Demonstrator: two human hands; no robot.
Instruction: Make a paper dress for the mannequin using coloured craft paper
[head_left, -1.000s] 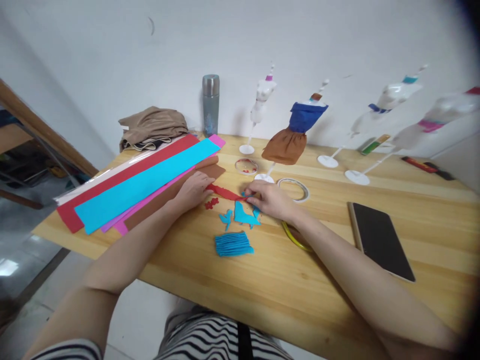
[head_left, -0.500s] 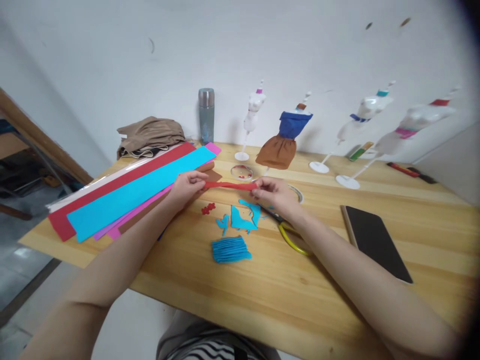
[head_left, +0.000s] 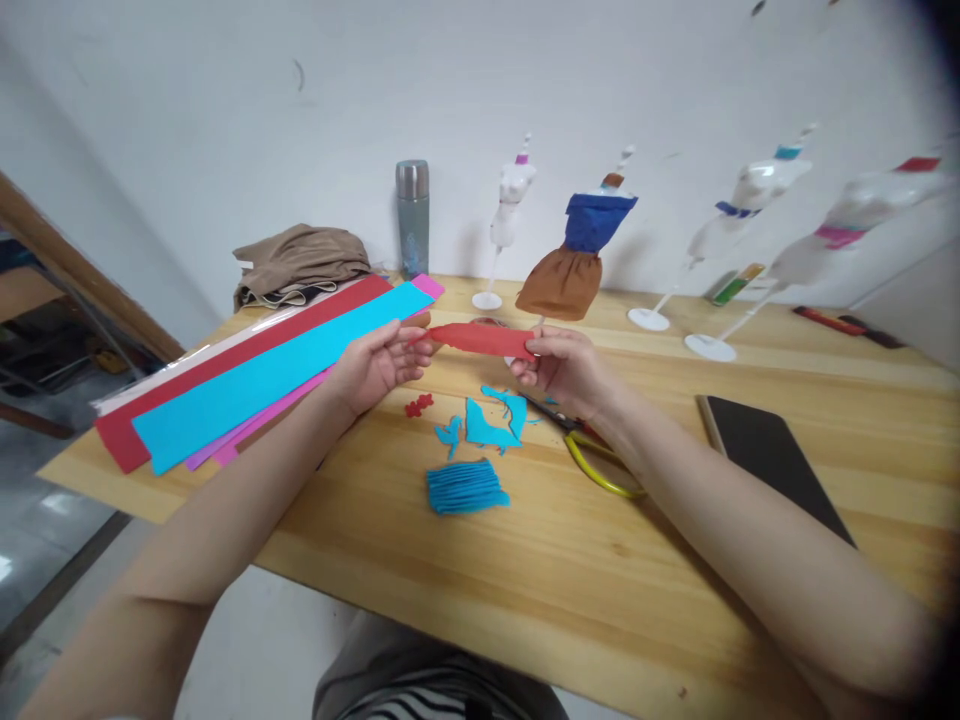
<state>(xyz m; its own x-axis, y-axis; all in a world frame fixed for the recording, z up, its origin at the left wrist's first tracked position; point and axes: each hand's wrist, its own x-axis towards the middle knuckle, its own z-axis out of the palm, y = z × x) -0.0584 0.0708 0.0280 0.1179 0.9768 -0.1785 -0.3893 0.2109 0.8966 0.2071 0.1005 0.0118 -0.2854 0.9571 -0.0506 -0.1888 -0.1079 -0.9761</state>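
My left hand (head_left: 379, 362) and my right hand (head_left: 561, 368) each pinch one end of a red paper strip (head_left: 480, 338) and hold it stretched in the air above the wooden table (head_left: 525, 560). Below it lie blue paper scraps (head_left: 487, 420), a small red cut-out (head_left: 418, 405) and a pleated blue paper piece (head_left: 465, 487). Yellow-handled scissors (head_left: 592, 455) lie by my right wrist.
Long sheets of red, blue and pink paper (head_left: 262, 375) lie at the left. Several small mannequins stand at the back, one in a brown and blue dress (head_left: 574, 265). A flask (head_left: 412, 218), folded tan cloth (head_left: 300, 262) and a dark tablet (head_left: 772, 460) are also on the table.
Both hands lifted the red strip off the table and pulled it out straight between them; it now hangs higher. The scissors show more beside my right wrist.
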